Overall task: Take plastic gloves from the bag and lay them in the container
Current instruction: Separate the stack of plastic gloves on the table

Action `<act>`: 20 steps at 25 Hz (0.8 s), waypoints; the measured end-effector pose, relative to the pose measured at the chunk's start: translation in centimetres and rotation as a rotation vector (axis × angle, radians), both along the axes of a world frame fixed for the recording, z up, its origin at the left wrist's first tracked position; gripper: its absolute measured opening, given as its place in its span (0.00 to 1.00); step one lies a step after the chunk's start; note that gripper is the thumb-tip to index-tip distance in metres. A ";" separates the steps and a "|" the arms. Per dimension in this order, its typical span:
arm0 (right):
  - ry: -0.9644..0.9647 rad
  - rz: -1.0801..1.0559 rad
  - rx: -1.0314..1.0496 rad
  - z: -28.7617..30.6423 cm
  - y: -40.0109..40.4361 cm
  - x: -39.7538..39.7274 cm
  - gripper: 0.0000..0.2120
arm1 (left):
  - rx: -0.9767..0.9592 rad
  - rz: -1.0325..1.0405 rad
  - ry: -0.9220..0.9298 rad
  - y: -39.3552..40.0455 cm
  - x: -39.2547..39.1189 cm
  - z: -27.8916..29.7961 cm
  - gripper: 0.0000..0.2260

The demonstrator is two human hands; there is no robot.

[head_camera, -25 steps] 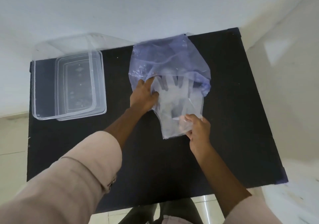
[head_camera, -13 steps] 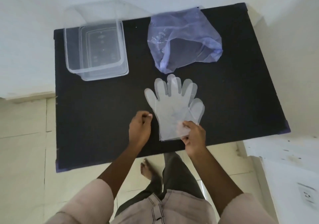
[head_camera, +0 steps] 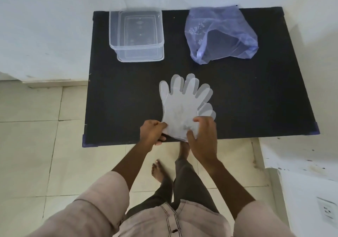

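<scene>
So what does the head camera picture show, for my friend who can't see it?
Two hands, left hand and right hand, hold a stack of clear plastic gloves by the cuffs over a black table. Farther back sit an empty clear container and a bluish plastic bag.

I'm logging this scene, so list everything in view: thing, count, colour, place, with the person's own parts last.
table: one, black top, centre of view, against the wall.
container: one, clear plastic, far left of the table, looks empty.
bag: one, pale purple see-through plastic, far right of the table, mouth open toward the person.
plastic gloves: a small overlapping stack, exact count unclear, translucent white, near edge of the table, fingers pointing away.
wall socket: one, white, lower right.
floor tiles: cream, left and below.
left hand: pinching the gloves' cuff edge.
right hand: gripping the cuff from the right.
</scene>
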State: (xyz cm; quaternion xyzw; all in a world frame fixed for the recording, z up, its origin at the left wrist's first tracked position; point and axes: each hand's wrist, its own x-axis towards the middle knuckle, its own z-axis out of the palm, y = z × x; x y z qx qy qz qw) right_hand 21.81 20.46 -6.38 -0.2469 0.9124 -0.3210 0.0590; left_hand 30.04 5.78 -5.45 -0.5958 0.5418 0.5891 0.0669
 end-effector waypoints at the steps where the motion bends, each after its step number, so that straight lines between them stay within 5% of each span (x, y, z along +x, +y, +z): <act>1: 0.070 0.175 0.070 -0.3 -0.6 -0.3 0.12 | 0.025 0.024 -0.001 -0.4 0.0 0.2 0.09; 5: 0.012 0.509 0.355 -1.0 -2.6 -0.1 0.15 | 0.133 0.117 0.039 -1.1 1.5 -0.1 0.15; 10: 0.022 0.504 0.417 -0.3 -3.3 -0.2 0.24 | -0.048 0.093 0.071 -1.0 2.9 -0.7 0.08; 20: -0.078 0.477 0.381 0.0 -2.7 0.3 0.24 | 0.021 0.025 0.027 -1.8 1.9 -0.5 0.09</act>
